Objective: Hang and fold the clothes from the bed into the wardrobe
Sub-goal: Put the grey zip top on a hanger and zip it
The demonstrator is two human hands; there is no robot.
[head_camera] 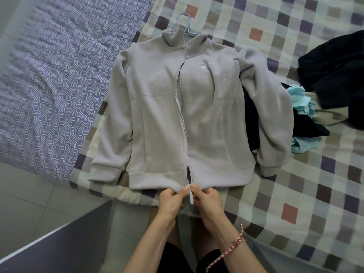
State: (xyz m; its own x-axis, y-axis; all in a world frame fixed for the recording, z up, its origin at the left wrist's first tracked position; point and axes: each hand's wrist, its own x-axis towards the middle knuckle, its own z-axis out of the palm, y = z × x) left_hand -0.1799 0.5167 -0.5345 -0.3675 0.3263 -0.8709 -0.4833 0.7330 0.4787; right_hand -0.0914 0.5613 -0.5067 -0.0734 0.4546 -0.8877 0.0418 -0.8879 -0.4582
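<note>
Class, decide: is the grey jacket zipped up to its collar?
No, the grey jacket lies unzipped, its slider at the hem between left hand and right hand.

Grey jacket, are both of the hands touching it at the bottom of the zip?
Touching. The head view shows the left hand and right hand pinching the hem of the grey jacket on either side of the zipper slider.
</note>
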